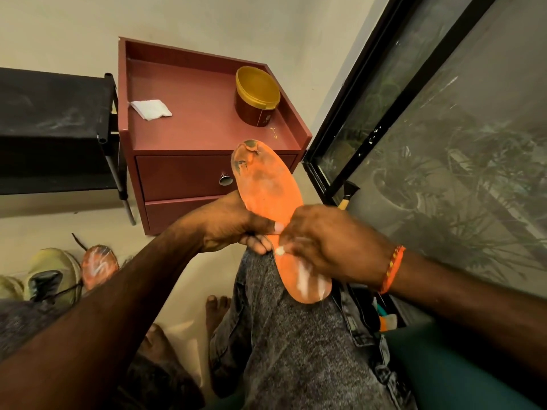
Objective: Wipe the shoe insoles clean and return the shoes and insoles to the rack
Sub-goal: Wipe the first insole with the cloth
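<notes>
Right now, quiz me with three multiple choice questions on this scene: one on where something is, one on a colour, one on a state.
1. Where does the white folded cloth lie?
A. on the red cabinet
B. on the floor
C. on the person's knee

2. What colour is the insole in the hands?
A. blue
B. orange
C. black

3. What state is the tub in?
A. tipped over
B. lid off
C. upright, yellow lid on

Answers: 1 A, the cloth rests on the cabinet's top near its left edge. 2 B, the insole gripped by the left hand and right hand is orange. 3 C, the tub stands upright and closed.
</notes>
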